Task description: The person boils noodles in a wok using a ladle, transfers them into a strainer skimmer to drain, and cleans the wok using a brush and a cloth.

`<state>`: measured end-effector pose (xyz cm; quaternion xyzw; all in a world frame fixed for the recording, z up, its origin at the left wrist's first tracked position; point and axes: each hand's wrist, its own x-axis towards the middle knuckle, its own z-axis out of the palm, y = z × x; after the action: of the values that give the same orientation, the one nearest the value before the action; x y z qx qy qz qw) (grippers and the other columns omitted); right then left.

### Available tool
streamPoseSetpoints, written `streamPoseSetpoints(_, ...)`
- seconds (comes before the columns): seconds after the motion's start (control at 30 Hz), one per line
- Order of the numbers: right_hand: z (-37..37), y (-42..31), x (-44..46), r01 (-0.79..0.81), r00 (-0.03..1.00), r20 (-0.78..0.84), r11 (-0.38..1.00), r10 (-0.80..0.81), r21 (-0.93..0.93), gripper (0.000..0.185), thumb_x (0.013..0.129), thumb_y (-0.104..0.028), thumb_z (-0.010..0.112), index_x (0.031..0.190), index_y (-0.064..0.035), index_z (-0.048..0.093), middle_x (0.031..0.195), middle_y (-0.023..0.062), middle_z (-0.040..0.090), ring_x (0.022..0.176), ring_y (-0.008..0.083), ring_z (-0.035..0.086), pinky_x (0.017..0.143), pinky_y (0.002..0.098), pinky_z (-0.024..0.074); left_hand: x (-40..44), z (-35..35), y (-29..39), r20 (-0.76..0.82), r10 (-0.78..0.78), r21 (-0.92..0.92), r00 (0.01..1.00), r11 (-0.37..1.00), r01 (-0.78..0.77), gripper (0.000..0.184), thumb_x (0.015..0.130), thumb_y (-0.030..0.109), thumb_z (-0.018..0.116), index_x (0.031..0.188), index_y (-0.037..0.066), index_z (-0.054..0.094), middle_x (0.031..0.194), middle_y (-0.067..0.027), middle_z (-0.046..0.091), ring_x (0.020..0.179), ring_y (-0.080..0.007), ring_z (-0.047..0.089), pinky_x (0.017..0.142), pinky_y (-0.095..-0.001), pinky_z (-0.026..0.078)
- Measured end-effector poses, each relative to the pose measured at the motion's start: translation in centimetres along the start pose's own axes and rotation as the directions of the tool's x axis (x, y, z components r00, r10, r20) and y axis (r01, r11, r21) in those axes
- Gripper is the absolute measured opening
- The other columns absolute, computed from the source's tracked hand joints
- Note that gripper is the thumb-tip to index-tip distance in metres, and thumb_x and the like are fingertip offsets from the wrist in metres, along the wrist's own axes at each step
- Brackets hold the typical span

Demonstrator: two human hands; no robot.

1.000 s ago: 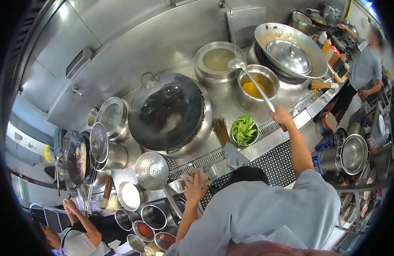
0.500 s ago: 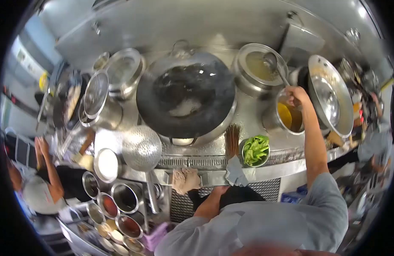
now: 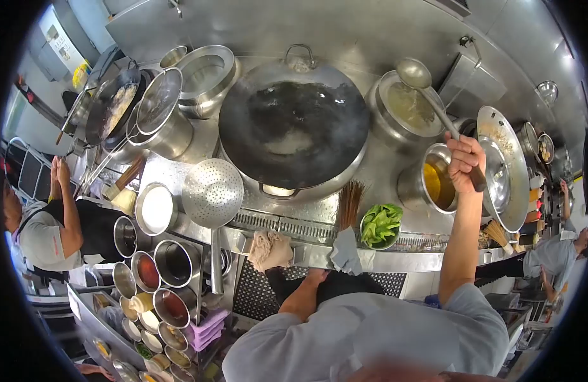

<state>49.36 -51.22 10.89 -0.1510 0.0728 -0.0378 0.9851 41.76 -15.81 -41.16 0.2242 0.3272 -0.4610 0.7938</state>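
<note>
My right hand (image 3: 466, 164) is closed round the handle of a metal ladle (image 3: 413, 74). The ladle is raised, with its bowl above the rim of a steel pot of pale liquid (image 3: 410, 107). Below and left of this hand stands a steel pot of yellow liquid (image 3: 437, 184). My left hand (image 3: 317, 275) hangs low by the dark cloth at my waist, near the counter's front edge; its fingers are mostly hidden. A large black wok (image 3: 294, 127) with a little liquid inside sits on the stove, steam rising from it.
A perforated strainer (image 3: 212, 193), a folded cloth (image 3: 270, 250), a bamboo brush (image 3: 350, 204) and a bowl of green leaves (image 3: 381, 226) line the front. Several sauce containers (image 3: 176, 262) stand at left. A large steel basin (image 3: 515, 169) leans at right. Co-workers are on both sides.
My right hand has lifted the ladle up out of the pot of pale liquid, and its bowl now shows above the rim. The whole view has shifted slightly.
</note>
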Motion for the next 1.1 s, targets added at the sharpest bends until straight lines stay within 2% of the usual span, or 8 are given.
streamPoseSetpoints(0.17,2.7,6.2,-1.3,-0.058,0.991,0.126,0.991,0.043,0.120,0.038,0.095,-0.013,0.038,0.123,0.0127,0.033,0.077,0.0047,0.045,0.048,0.0109,0.048,0.041,0.0260,0.0378,0.3,1.2,0.3,-0.100,0.017,0.362,0.995,0.932,0.020,0.032,0.090,0.030,0.055,0.116,0.011,0.055,0.102,-0.0072,0.063,0.091,-0.0206,0.063,0.078,-0.0400,0.054)
streamPoseSetpoints(0.3,1.5,9.8,-1.2,-0.208,0.972,0.153,0.958,0.180,0.199,0.041,0.096,-0.014,0.036,0.125,0.0139,0.031,0.078,0.0051,0.045,0.049,0.0112,0.049,0.043,0.0273,0.0398,-4.3,4.0,2.9,-0.306,0.050,0.939,0.951,0.183,0.293,0.035,0.088,0.031,0.056,0.115,0.008,0.056,0.095,-0.0096,0.065,0.084,-0.0213,0.066,0.073,-0.0410,0.055)
streamPoseSetpoints(0.37,-0.8,11.2,-0.2,-0.260,0.964,0.116,0.946,0.241,0.192,0.041,0.096,-0.013,0.036,0.125,0.0149,0.031,0.077,0.0044,0.044,0.049,0.0087,0.047,0.041,0.0259,0.0381,-4.8,-0.9,3.8,0.055,0.120,0.997,0.991,0.038,-0.060,0.034,0.089,0.033,0.056,0.099,0.001,0.061,0.079,-0.0114,0.064,0.056,-0.0226,0.062,0.048,-0.0371,0.051)
streamPoseSetpoints(0.5,-5.5,13.9,2.3,-0.332,0.942,-0.134,0.913,0.308,-0.235,0.036,0.091,-0.013,0.044,0.118,0.0119,0.045,0.073,0.0015,0.047,0.045,0.0072,0.042,0.036,0.0235,0.0325,-18.1,-0.1,10.2,-0.114,0.035,0.977,0.993,0.186,0.106,0.038,0.090,0.039,0.054,0.088,0.001,0.063,0.067,-0.0080,0.062,0.056,-0.0175,0.060,0.049,-0.0309,0.047)
streamPoseSetpoints(0.6,-8.0,17.3,3.8,-0.280,0.959,-0.276,0.065,0.071,-0.958,0.017,0.081,-0.013,0.054,0.094,-0.0029,0.049,0.056,0.0020,0.043,0.038,0.0133,0.044,0.033,0.0290,0.0346,-30.8,-0.5,12.2,0.038,0.247,0.933,0.968,0.338,-0.123,0.030,0.088,0.031,0.053,0.090,0.003,0.064,0.071,-0.0068,0.063,0.057,-0.0162,0.059,0.053,-0.0293,0.048)
streamPoseSetpoints(0.8,-15.8,20.2,11.7,0.009,0.996,0.083,-0.940,-0.021,-0.342,0.049,0.083,-0.013,0.051,0.129,-0.0006,0.040,0.107,0.0281,0.061,0.093,0.0431,0.063,0.079,0.0475,0.0502,-55.0,-4.2,10.6,-0.143,0.988,0.955,-0.051,0.124,-0.269,0.018,0.087,0.016,0.053,0.099,0.003,0.058,0.087,-0.0173,0.064,0.083,-0.0297,0.063,0.074,-0.0387,0.049)
streamPoseSetpoints(0.9,-7.2,31.0,9.9,-0.096,0.982,0.125,-0.943,-0.142,-0.318,0.058,0.085,-0.014,0.054,0.137,-0.0007,0.034,0.118,0.0294,0.057,0.111,0.0447,0.054,0.094,0.0484,0.0414,-66.6,-7.1,5.8,-0.121,0.774,0.984,-0.622,0.010,-0.179,0.022,0.085,0.011,0.055,0.105,0.003,0.059,0.096,-0.0195,0.062,0.088,-0.0333,0.061,0.077,-0.0395,0.049)
streamPoseSetpoints(1.1,3.3,55.4,-5.7,0.606,0.593,0.025,-0.426,0.805,-0.672,0.059,0.082,-0.018,0.060,0.134,0.0007,0.042,0.124,0.0268,0.055,0.114,0.0385,0.056,0.096,0.0398,0.0423,-87.8,-8.1,-10.4,0.217,0.352,0.731,-0.910,0.560,0.390,0.037,0.081,0.007,0.061,0.117,0.004,0.053,0.116,-0.0183,0.057,0.109,-0.0384,0.051,0.095,-0.0468,0.040)
